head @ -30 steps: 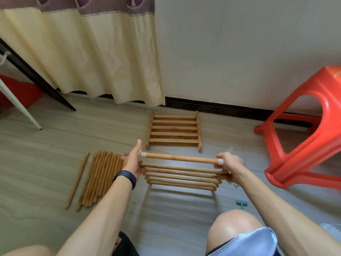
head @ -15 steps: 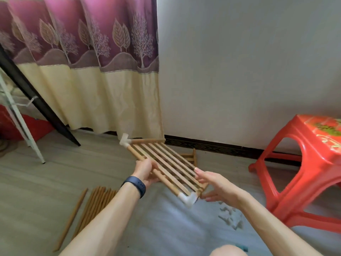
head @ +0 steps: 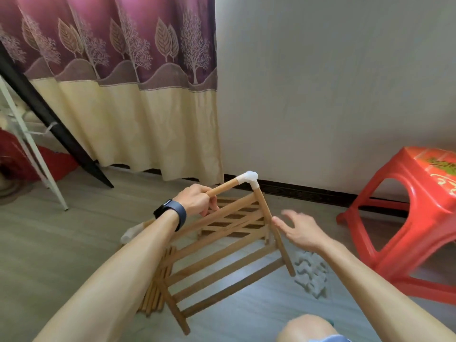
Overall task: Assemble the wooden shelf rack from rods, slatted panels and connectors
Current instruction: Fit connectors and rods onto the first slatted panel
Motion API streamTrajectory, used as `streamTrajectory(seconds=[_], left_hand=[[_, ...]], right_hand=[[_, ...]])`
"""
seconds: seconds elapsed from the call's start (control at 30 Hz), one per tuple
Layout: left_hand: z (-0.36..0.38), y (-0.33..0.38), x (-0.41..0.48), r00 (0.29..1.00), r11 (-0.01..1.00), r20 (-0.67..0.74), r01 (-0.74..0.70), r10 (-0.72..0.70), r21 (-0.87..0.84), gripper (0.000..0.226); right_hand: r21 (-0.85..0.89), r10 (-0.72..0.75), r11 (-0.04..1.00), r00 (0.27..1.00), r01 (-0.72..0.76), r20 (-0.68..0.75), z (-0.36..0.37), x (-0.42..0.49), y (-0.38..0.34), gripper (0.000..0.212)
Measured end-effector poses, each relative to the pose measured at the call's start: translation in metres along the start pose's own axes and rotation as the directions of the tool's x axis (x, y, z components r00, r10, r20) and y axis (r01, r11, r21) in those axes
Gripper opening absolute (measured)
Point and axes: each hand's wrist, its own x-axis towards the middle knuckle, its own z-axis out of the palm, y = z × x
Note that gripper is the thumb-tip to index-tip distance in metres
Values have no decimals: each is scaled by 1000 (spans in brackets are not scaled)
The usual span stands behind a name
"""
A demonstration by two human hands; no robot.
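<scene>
My left hand (head: 196, 199) is curled round the top rod (head: 223, 188), close to its free end. That rod runs into a white elbow (head: 249, 179), and from the elbow a side rod (head: 283, 254) slopes down toward me. The panel (head: 175, 308) hangs under them, tilted, and I cannot tell whether its low corner rests on the floor. My right hand (head: 302, 233) is flat, holding nothing. Its fingers (head: 277, 222) are straight and just beside the side rod, and I cannot tell if they touch it.

I judge the frame to be light, since one hand carries it. The wood looks stiff and smooth, so it may turn in a loose fist. The weak spot is likely the elbow: it seems to be a push fit, and the whole panel levers on it from where I hold. A twist could work a rod out of its socket. So I would close my right hand on the side rod near the elbow and keep both grips close to the joint. The thin slats look a poor place to hold.

Spare rods (head: 154, 294) lie on the floor under my left forearm. A heap of connectors (head: 311, 275) sits beside the side rod's lower end. Another panel (head: 234, 217) lies flat behind the frame.
</scene>
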Motion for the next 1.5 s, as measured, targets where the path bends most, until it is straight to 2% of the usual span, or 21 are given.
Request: streamTrajectory(seconds=[0.07, 0.1, 0.17, 0.23, 0.3, 0.37, 0.43, 0.53, 0.6, 0.67, 0.77, 0.87, 0.97, 1.1, 1.2, 1.27, 1.33, 1.4, 1.43, 1.5], left_hand=[[6, 1, 3, 999, 999, 45, -13, 12, 36, 37], [9, 1, 5, 998, 999, 53, -25, 23, 32, 37], [19, -1, 11, 998, 998, 30, -56, 55, 9, 37], [35, -4, 18, 995, 996, -51, -83, 84, 7, 38], [55, -15, 27, 977, 991, -177, -109, 120, 71, 37], [80, -40, 36, 951, 980, -270, -104, 147, 167, 41], [110, -79, 40, 952, 987, -302, -2, 51, 160, 49], [163, -148, 31, 934, 966, -286, 247, -216, 79, 57], [194, -194, 21, 896, 908, -196, 416, -399, 56, 69], [222, -233, 12, 842, 842, -63, 539, -536, 33, 77], [253, -263, -5, 788, 790, 95, 613, -608, -32, 65], [264, -271, -5, 783, 782, 83, 621, -616, -51, 40], [260, -276, 9, 786, 785, 37, 618, -617, -42, 33], [255, -281, 29, 797, 796, 3, 604, -604, -23, 34], [259, -284, 36, 814, 814, -26, 581, -581, 2, 45], [262, -284, 34, 849, 847, -32, 529, -528, 44, 60], [266, -285, 29, 894, 876, -9, 442, -449, 193, 79], [271, -289, 20, 927, 846, 108, 274, -358, 458, 90], [275, -292, 17, 924, 814, 194, 173, -329, 555, 89], [282, -296, 11, 877, 780, 334, 70, -345, 621, 83]], right_hand=[[122, 17, 992, 989, -35, 147, 19, -15, 4, 69], [184, 24, 982, 989, -51, 145, 30, -19, 8, 65], [306, 60, 949, 997, -71, 45, 53, -26, 19, 63], [439, 97, 895, 995, -73, -32, 77, -28, 28, 66], [514, 174, 853, 978, -89, -119, 94, -28, 32, 71], [520, 279, 843, 939, -139, -201, 110, -24, 43, 66], [477, 390, 840, 900, -260, -196, 126, -16, 62, 72], [419, 502, 808, 856, -415, -120, 159, -12, 99, 87], [420, 570, 755, 820, -504, -40, 182, -14, 121, 83], [435, 604, 713, 796, -550, 16, 206, -16, 139, 87], [479, 660, 627, 746, -615, 94, 238, -12, 151, 93], [487, 643, 618, 753, -617, 140, 260, 1, 155, 83], [475, 606, 649, 781, -594, 149, 271, 16, 157, 66], [437, 566, 709, 816, -554, 116, 278, 32, 157, 34], [361, 500, 788, 860, -499, 100, 285, 35, 153, 23], [205, 420, 886, 907, -416, 26, 292, 30, 156, 36], [17, 351, 936, 936, -351, 1, 296, 24, 157, 62], [-179, 252, 956, 962, -231, 105, 298, 16, 157, 76], [-269, 208, 950, 962, -156, 178, 302, 12, 158, 75], [-355, 191, 932, 935, -76, 300, 309, 7, 161, 68]])
